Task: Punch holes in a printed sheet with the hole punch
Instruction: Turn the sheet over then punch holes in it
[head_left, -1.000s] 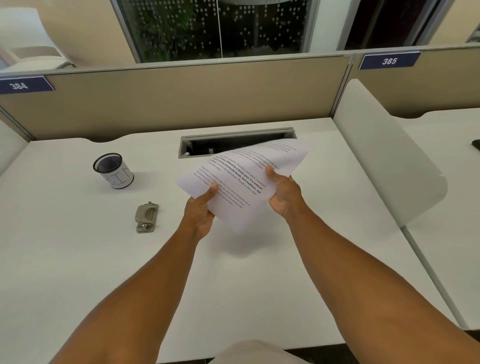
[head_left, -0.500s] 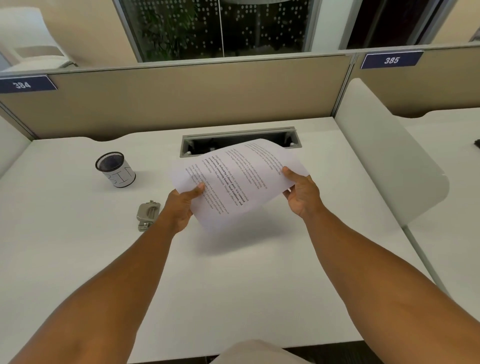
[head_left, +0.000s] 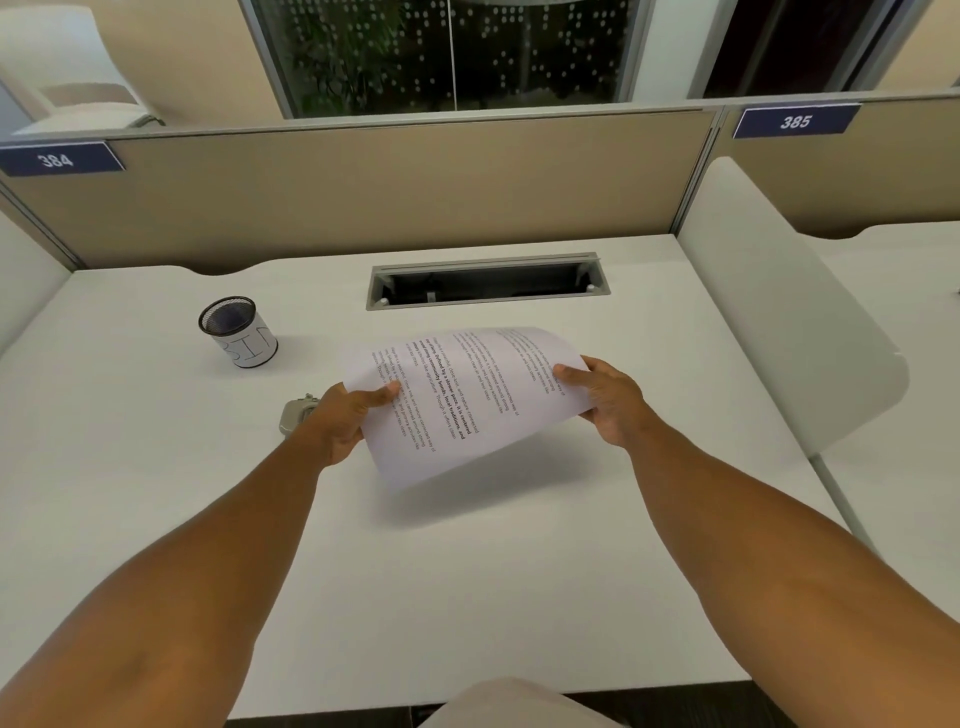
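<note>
Printed sheet held in the air between both hands, bowed, long axis running from left hand to right hand, text lines sideways. Each thumb pinching an end. Hole punch mostly hidden behind left hand. Mesh cup beyond left hand, contents unclear.

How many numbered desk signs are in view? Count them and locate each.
2: sign 384 on the partition's top edge at far left, sign 385 on the partition at upper right. Others may lie outside the frame.

White printed sheet; hole punch seemingly grey.
</note>
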